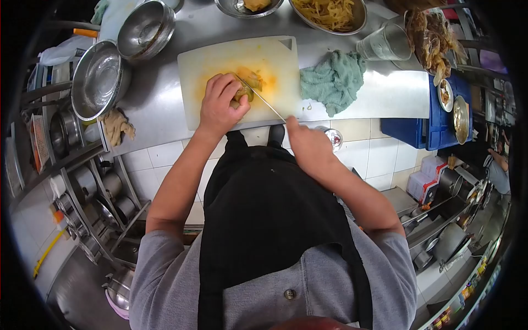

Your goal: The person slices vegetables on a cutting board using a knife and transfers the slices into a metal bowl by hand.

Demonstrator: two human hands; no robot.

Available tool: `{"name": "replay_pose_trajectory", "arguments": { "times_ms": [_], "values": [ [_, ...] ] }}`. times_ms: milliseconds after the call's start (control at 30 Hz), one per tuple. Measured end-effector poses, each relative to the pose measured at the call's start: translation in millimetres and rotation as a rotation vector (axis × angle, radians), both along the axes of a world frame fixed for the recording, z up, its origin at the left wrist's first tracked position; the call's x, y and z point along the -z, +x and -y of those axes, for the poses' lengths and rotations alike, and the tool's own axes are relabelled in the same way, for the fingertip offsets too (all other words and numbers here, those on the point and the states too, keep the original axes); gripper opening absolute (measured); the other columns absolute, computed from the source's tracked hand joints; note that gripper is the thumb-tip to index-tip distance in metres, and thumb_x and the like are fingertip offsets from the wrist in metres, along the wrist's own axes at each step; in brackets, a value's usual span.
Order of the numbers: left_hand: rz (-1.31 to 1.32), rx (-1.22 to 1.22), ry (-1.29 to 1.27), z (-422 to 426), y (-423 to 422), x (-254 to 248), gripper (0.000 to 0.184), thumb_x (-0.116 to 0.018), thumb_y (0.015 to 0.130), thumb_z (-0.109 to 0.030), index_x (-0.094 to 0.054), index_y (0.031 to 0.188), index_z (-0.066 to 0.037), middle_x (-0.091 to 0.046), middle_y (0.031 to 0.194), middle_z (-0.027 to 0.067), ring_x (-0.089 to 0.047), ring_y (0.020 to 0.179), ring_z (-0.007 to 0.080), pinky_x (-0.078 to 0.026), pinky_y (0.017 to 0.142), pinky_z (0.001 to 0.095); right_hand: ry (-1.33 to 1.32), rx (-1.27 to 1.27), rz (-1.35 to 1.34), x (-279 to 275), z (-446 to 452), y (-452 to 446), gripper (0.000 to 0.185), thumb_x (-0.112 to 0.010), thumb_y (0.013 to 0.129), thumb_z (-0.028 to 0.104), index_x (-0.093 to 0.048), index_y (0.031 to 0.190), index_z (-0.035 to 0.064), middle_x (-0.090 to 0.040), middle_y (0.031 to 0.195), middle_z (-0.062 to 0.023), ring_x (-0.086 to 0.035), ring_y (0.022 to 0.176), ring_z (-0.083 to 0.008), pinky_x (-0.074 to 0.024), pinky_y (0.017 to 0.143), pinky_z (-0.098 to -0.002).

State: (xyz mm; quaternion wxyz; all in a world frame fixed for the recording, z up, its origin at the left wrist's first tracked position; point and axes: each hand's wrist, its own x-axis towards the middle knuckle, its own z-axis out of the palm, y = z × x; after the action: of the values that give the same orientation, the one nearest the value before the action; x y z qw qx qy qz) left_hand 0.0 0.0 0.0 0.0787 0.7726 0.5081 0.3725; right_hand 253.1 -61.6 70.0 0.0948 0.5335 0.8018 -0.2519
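On a white cutting board (195,71) with orange-yellow stains lies a yellowish-green vegetable piece (243,93). My left hand (221,104) is closed over it, fingertips curled down on its left side. In my right hand (309,140) is the handle end of a knife (268,104); its thin blade points up and left and meets the vegetable beside my left fingers. Cut yellow-orange pieces (251,80) lie just beyond the blade. How far the blade has gone into the vegetable cannot be made out.
Right of the board lies a green cloth (334,82), with a clear container (385,44) behind it. A bowl of yellow strips (330,14) stands at the back. Metal bowls (99,80) are at the left. A blue crate (404,129) sits beyond the counter's right end.
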Motion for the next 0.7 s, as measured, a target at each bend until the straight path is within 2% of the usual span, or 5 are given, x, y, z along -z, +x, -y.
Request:
{"name": "replay_pose_trajectory", "arguments": {
  "times_ms": [67, 100, 233, 333, 700],
  "values": [
    [-0.009, 0.010, 0.008, -2.9, 2.2, 1.7, 0.035, -0.077, 0.072, -0.008, -0.067, 0.105, -0.004, -0.064, 0.118, 0.0120, -0.061, 0.109, 0.0380, -0.055, 0.094, 0.0457, -0.042, -0.002, 0.000, -2.7, 14.8, 21.6, 0.024, -0.061, 0.087, 0.001, -0.049, 0.107, 0.0006, -0.072, 0.084, -0.0214, -0.075, 0.074, -0.0385, -0.0598, 0.065, -0.0477],
    [0.009, 0.007, -0.031, 9.3, 1.9, -2.1, 0.035, -0.077, 0.072, -0.008, -0.067, 0.105, -0.004, -0.064, 0.118, 0.0120, -0.061, 0.109, 0.0380, -0.055, 0.094, 0.0457, -0.081, -0.005, 0.019, -18.1, 28.5, 27.1, 0.024, -0.061, 0.087, 0.001, -0.049, 0.107, 0.0006, -0.072, 0.084, -0.0214, -0.075, 0.074, -0.0385, -0.0598, 0.065, -0.0477],
    [0.001, 0.008, 0.010, 0.7, -0.2, -0.5, 0.034, -0.077, 0.072, -0.008, -0.068, 0.104, -0.004, -0.064, 0.118, 0.0117, -0.061, 0.108, 0.0378, -0.055, 0.093, 0.0458, -0.039, 0.008, -0.029, -20.3, 24.5, 27.3, 0.021, -0.057, 0.087, -0.001, -0.048, 0.107, 0.0001, -0.070, 0.080, -0.0208, -0.073, 0.070, -0.0401, -0.0576, 0.059, -0.0485],
    [0.001, 0.006, 0.013, 2.3, 1.6, 0.6, 0.033, -0.077, 0.072, -0.007, -0.068, 0.103, -0.004, -0.065, 0.117, 0.0117, -0.062, 0.108, 0.0377, -0.055, 0.093, 0.0458, 0.039, -0.026, -0.044, -20.4, 12.8, 11.0, 0.022, -0.064, 0.086, 0.001, -0.050, 0.103, 0.0023, -0.071, 0.079, -0.0152, -0.075, 0.069, -0.0332, -0.0594, 0.059, -0.0431],
    [-0.007, 0.005, 0.014, 0.8, 0.6, -1.1, 0.034, -0.077, 0.072, -0.007, -0.069, 0.105, -0.004, -0.065, 0.117, 0.0112, -0.062, 0.108, 0.0375, -0.055, 0.094, 0.0454, 0.078, -0.062, -0.069, -23.1, -12.3, -10.4, 0.024, -0.068, 0.083, 0.000, -0.051, 0.100, 0.0032, -0.072, 0.080, -0.0148, -0.076, 0.070, -0.0311, -0.0600, 0.058, -0.0406]
  ]
}}
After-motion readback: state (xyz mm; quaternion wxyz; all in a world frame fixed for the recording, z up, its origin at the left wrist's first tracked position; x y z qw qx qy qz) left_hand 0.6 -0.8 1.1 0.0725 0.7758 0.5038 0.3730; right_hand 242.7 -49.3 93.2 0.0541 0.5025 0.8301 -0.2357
